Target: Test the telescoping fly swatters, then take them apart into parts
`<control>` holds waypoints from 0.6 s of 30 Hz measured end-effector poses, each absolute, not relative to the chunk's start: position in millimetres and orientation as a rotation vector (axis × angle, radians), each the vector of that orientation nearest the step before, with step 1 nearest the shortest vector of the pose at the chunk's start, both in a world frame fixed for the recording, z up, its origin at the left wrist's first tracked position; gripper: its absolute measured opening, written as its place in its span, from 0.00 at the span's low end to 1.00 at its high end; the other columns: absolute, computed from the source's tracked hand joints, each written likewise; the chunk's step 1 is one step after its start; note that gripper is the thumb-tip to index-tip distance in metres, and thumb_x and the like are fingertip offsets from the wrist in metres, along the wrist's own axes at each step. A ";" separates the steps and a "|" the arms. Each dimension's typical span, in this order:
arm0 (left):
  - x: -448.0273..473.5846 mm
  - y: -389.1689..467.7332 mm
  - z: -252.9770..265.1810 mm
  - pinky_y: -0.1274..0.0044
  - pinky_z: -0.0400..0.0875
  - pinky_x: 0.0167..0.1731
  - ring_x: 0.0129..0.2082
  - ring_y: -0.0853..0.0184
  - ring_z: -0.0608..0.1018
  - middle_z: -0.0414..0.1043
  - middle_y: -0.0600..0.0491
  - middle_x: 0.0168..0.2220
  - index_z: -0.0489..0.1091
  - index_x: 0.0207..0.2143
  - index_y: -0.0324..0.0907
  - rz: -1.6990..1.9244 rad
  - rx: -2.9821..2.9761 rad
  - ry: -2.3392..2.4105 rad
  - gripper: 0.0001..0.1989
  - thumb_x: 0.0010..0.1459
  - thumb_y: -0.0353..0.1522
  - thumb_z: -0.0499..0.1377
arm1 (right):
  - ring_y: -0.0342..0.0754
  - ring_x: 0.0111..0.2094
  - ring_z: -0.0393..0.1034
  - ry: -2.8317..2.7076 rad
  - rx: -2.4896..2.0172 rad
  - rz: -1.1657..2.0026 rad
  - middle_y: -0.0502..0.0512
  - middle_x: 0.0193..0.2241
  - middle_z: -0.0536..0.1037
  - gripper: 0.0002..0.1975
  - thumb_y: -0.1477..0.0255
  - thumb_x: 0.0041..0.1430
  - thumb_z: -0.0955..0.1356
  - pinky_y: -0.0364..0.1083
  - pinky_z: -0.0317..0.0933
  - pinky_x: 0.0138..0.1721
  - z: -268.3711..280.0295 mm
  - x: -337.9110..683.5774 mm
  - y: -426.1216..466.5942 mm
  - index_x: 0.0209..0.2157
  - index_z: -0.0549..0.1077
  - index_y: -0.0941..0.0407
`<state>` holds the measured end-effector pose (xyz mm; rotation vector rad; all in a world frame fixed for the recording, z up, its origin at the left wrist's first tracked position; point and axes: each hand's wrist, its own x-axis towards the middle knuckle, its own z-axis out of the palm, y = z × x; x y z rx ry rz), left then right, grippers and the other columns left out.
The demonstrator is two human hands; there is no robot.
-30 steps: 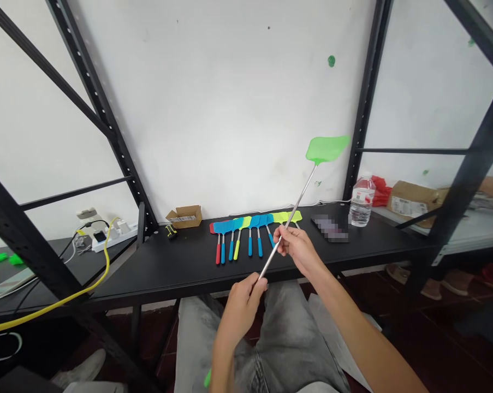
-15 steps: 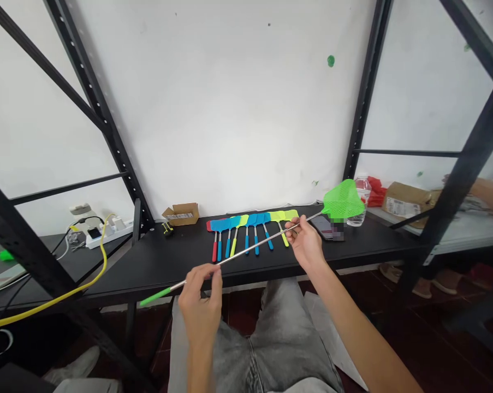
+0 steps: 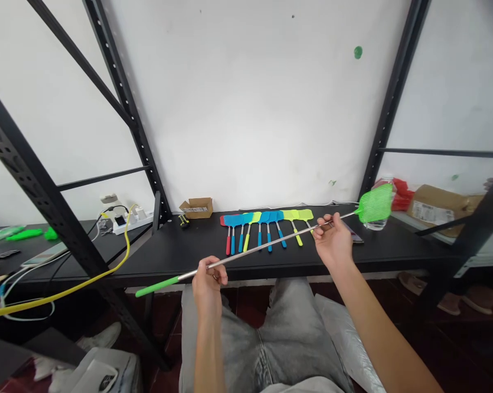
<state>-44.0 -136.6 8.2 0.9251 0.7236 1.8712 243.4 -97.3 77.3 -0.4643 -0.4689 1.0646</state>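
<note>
A green fly swatter (image 3: pixel 254 248) with a long metal rod is held slantwise over the front of the black table (image 3: pixel 164 248). My left hand (image 3: pixel 208 284) is closed around the rod just above the green handle. Further up the rod, below the mesh head, my right hand (image 3: pixel 333 240) pinches it between thumb and fingers. Behind the rod lies a row of several shorter swatters (image 3: pixel 259 232) in red, blue and yellow-green, heads toward the wall. A phone (image 3: pixel 357 237) lies partly hidden behind my right hand, and a clear bottle (image 3: pixel 376 224) stands behind the green head.
A small open carton (image 3: pixel 197 208) and a black-and-yellow object (image 3: pixel 183 221) sit at the back left. A yellow cable (image 3: pixel 119 265) crosses past the left rack post (image 3: pixel 45 180). At right, a cardboard box (image 3: pixel 430 210) rests beside red material. A power strip (image 3: pixel 134 222) lies left.
The view has turned left, so the scene sits further right. My right hand has moved outward along the rod toward the swatter's head; both hands still hold it.
</note>
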 end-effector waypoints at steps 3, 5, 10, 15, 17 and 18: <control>-40.7 -138.2 8.5 0.80 0.58 0.20 0.16 0.72 0.63 0.63 0.58 0.16 0.67 0.34 0.41 1.894 0.928 0.714 0.18 0.62 0.46 0.52 | 0.38 0.17 0.58 -0.568 -0.463 1.052 0.47 0.21 0.68 0.18 0.55 0.58 0.68 0.40 0.55 0.18 77.5 235.3 -99.4 0.27 0.67 0.55; -32.7 -138.9 8.1 0.80 0.57 0.20 0.16 0.72 0.62 0.63 0.58 0.17 0.67 0.35 0.41 1.840 0.965 0.713 0.17 0.62 0.46 0.52 | 0.38 0.17 0.59 -0.628 -0.457 1.063 0.47 0.21 0.69 0.19 0.52 0.56 0.69 0.41 0.56 0.19 76.7 225.0 -101.7 0.27 0.68 0.54; -2.5 -142.5 8.9 0.79 0.58 0.21 0.17 0.72 0.64 0.66 0.57 0.18 0.67 0.41 0.40 1.605 1.133 0.713 0.21 0.64 0.48 0.49 | 0.39 0.19 0.62 -0.744 -0.465 1.169 0.50 0.23 0.73 0.21 0.51 0.52 0.71 0.41 0.56 0.19 67.8 182.9 -109.5 0.28 0.70 0.55; -3.6 -142.2 10.4 0.78 0.57 0.20 0.16 0.73 0.62 0.60 0.58 0.16 0.60 0.23 0.42 1.656 0.982 0.706 0.23 0.63 0.49 0.48 | 0.42 0.21 0.67 -0.830 -0.517 1.201 0.52 0.25 0.77 0.21 0.52 0.50 0.73 0.42 0.60 0.21 59.9 168.6 -110.3 0.27 0.69 0.55; -12.6 -141.3 10.4 0.78 0.57 0.19 0.15 0.74 0.59 0.53 0.59 0.15 0.53 0.19 0.43 1.730 0.874 0.714 0.25 0.62 0.49 0.49 | 0.42 0.21 0.67 -0.824 -0.516 1.174 0.53 0.25 0.77 0.21 0.52 0.50 0.74 0.42 0.61 0.21 60.8 174.6 -108.2 0.26 0.69 0.55; -16.4 -141.0 10.3 0.78 0.56 0.19 0.15 0.74 0.57 0.49 0.60 0.15 0.50 0.18 0.43 1.754 0.841 0.730 0.25 0.62 0.48 0.50 | 0.42 0.21 0.67 -0.825 -0.515 1.165 0.53 0.25 0.77 0.21 0.52 0.50 0.73 0.42 0.61 0.21 62.0 178.3 -107.2 0.26 0.69 0.56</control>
